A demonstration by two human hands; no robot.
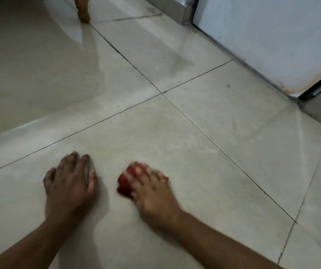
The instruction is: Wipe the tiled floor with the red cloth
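Observation:
The tiled floor (175, 133) is made of large pale beige tiles with thin dark grout lines. My right hand (151, 193) lies on top of a bunched red cloth (124, 183) and presses it onto the tile, fingers spread over it; the hand and cloth are blurred. Only the cloth's left part shows from under the fingers. My left hand (70, 183) rests flat on the same tile to the left, fingers straight, holding nothing, a short gap from the cloth.
A white door or panel (272, 35) with a rusty, stained lower edge stands at the upper right above a grey skirting (319, 111). A wooden furniture leg (83, 10) stands at the top left. A wet sheen (89, 45) covers the far tiles.

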